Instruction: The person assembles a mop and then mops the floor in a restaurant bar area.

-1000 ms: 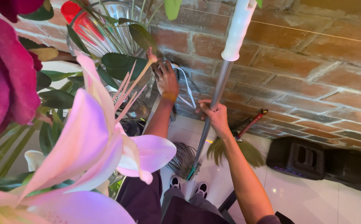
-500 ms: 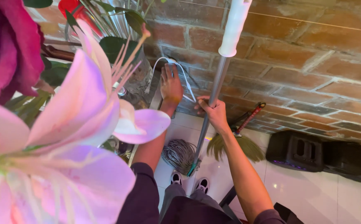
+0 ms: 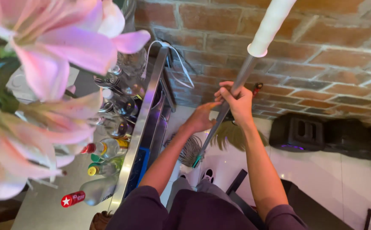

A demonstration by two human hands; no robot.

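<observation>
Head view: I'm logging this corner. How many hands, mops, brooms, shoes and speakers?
Hands: 2
Mop: 1
Broom: 1
Shoes: 2
Speaker: 1
Total: 7

Your right hand [image 3: 236,100] grips the mop pole [image 3: 236,85] above your left hand [image 3: 202,117]. The mop head [image 3: 189,149] rests on the floor [image 3: 330,170] before your shoes [image 3: 208,174]. Bottles [image 3: 109,149] stand on the counter [image 3: 45,204] left, flowers [image 3: 45,64] above them. The speaker [image 3: 300,132] sits right, against the wall [image 3: 322,51].

Red brick wall [image 3: 322,55], white tiled floor [image 3: 322,170]
</observation>
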